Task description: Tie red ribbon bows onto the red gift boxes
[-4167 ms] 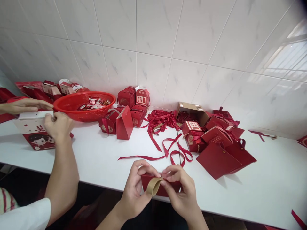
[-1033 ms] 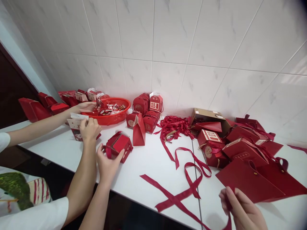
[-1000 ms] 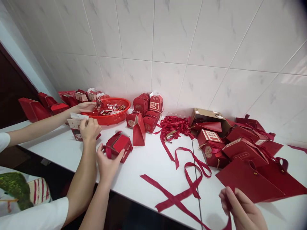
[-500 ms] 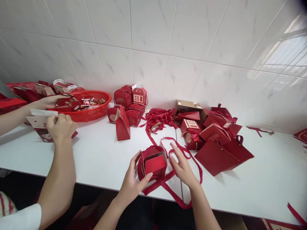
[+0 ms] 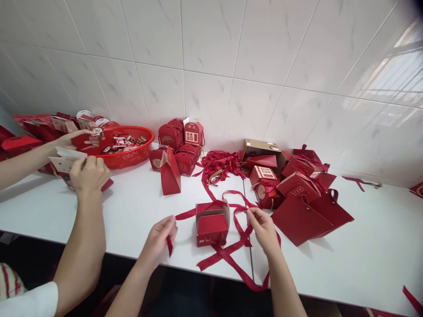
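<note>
A small red gift box [image 5: 212, 224] stands open-topped on the white table [image 5: 139, 215] near its front edge. A long red ribbon [image 5: 231, 257] runs around and under it. My left hand [image 5: 158, 240] is closed in a pinch on one ribbon end, left of the box. To the right of the box, my right hand [image 5: 264, 229] is closed on the ribbon's other part. Both hands are apart from the box itself.
Another person's hands [image 5: 87, 174] at the left hold a white and red box by a red basket [image 5: 124, 145] of sweets. Red boxes [image 5: 180, 145], a ribbon heap [image 5: 221, 163], a cardboard box [image 5: 261, 147] and flat red bags [image 5: 307, 211] crowd the back.
My hands have left the sides of the red box and taken hold of the ribbon, drawn out to either side. Four seconds ago they held a flat box with a gold loop.
</note>
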The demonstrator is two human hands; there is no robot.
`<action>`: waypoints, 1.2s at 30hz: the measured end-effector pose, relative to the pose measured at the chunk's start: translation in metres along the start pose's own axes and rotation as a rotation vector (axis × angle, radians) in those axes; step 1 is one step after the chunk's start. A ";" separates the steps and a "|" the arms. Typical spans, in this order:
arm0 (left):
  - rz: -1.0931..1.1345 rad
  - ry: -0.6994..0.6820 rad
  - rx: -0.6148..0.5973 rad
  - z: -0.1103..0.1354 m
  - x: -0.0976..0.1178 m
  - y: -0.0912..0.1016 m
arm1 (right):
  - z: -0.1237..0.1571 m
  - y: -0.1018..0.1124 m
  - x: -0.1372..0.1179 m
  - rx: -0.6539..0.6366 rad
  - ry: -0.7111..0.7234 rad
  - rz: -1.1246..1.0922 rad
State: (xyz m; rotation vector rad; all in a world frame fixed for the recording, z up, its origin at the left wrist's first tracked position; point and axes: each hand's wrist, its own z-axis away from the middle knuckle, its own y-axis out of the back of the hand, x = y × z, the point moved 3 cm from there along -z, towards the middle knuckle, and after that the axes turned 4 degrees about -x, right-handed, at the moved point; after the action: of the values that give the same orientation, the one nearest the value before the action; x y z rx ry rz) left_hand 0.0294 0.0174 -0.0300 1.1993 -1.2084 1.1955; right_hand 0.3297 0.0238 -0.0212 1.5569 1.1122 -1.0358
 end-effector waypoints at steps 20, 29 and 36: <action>-0.084 0.062 0.043 0.001 -0.007 -0.016 | 0.008 -0.046 0.008 -0.098 -0.324 -0.430; 0.581 -0.073 0.336 -0.033 0.039 0.003 | -0.017 -0.022 -0.011 0.259 -0.144 -0.655; 0.331 -0.366 0.247 -0.031 0.094 -0.005 | -0.023 0.003 -0.078 0.284 0.183 -0.113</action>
State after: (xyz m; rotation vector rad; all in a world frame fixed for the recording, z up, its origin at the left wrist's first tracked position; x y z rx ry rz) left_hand 0.0356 0.0486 0.0638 1.4879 -1.6145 1.4416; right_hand 0.3168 0.0311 0.0582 1.8619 1.2299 -1.1860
